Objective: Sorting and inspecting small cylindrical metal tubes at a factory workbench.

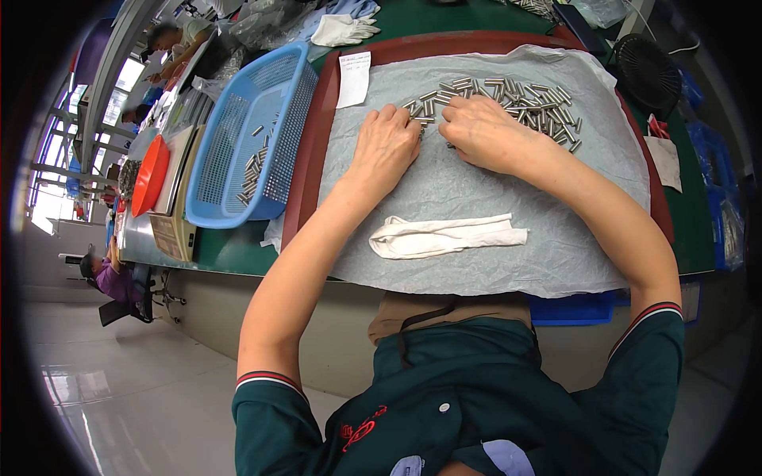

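Note:
A heap of short, shiny metal cylinders (542,109) lies toward the far side of a grey paper sheet (571,230). At the heap's left end is my left hand (386,143), its fingers curled down beside a few cylinders. My right hand (486,133) is bent over the heap's near edge, fingers drawn together. The undersides of both hands are hidden, so what they grip cannot be made out. Nearer to me, a folded white cloth (448,236) lies flat on the paper.
A reddish-brown raised border (308,170) frames the paper. Left of it stands a blue perforated basket (230,103) with several cylinders inside. An orange-red bowl (149,176), white gloves (344,30) and a black fan (647,75) surround the workplace. Other people sit farther left.

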Tool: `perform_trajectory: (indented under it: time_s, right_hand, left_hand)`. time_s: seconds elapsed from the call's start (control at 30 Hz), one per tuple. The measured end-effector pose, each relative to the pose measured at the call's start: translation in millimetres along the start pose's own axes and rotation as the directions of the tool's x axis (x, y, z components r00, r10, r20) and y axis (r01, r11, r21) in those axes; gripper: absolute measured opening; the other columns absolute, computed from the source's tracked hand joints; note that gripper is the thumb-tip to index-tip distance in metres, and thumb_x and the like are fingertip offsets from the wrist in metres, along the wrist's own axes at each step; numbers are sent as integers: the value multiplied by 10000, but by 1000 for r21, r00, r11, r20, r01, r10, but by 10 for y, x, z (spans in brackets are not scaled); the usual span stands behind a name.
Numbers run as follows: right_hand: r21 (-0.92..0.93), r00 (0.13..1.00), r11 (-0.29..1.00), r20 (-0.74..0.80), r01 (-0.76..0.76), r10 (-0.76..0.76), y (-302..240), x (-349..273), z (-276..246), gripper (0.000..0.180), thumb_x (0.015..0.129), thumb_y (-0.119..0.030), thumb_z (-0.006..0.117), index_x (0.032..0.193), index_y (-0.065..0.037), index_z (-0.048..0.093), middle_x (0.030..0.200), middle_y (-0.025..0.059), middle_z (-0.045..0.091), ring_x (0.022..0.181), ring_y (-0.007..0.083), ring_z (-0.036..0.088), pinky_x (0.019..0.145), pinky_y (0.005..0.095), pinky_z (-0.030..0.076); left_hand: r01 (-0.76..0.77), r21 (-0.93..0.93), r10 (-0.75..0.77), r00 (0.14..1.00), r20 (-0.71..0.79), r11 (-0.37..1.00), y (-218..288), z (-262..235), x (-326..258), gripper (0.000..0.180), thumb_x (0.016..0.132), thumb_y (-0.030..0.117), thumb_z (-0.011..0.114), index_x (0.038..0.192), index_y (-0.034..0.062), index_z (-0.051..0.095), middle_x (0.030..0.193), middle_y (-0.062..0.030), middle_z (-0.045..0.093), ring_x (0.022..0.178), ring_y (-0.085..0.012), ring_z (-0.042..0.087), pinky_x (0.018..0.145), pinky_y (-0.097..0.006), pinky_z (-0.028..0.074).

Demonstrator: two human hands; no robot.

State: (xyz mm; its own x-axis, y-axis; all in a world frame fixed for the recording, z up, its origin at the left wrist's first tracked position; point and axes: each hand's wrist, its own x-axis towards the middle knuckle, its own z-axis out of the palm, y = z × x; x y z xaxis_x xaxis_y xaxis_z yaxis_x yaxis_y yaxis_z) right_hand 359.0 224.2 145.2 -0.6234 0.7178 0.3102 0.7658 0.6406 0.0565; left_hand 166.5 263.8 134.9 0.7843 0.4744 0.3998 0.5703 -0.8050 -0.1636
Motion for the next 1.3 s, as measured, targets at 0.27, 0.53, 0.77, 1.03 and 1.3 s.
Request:
perform_trajectory:
  time_s: [0.27,0.53,0.77,1.03,1.3]
  right_hand:
    - [-59,999,998,43,-9,12,-127,-38,-68,73,690,-75,610,730,-16,626,803,89,585,908,246,551,772,366,445]
    - [-131,1000,991,-26,-17,14,-207,-35,-5,71,690,-87,606,713,-23,627,786,85,585,889,245,554,739,364,450]
    - [134,986,982,-79,-135,146,-303,-191,-255,90,682,-74,636,764,-37,630,816,76,574,859,254,563,710,380,482]
    - [792,981,611,-114,-5,156,-1500,-721,-540,173,626,-31,691,767,-54,593,760,61,503,697,243,519,574,345,439]
    - [928,938,326,66,-183,340,-2341,-745,657,147,696,-12,678,837,-40,644,759,64,569,647,218,573,559,311,460]
  left_hand:
    - [19,17,-19,1000,21,1000,91,15,7,47,749,102,626,760,58,616,813,-59,571,834,-229,532,709,-360,413]
    - [31,103,-37,998,55,994,149,30,61,54,743,83,580,733,56,626,783,-88,602,830,-249,564,702,-363,432]
    - [94,-138,-102,994,-46,986,248,-237,-120,93,758,105,649,840,63,662,827,-55,621,823,-241,560,708,-370,420]
    - [207,-761,-311,950,7,615,816,-1106,-1280,213,684,-37,670,890,14,646,824,-103,645,720,-262,616,629,-320,485]
    - [581,-813,-651,631,422,37,1161,-418,-2547,161,824,-71,550,960,-46,633,963,-132,646,823,-185,655,707,-269,542]
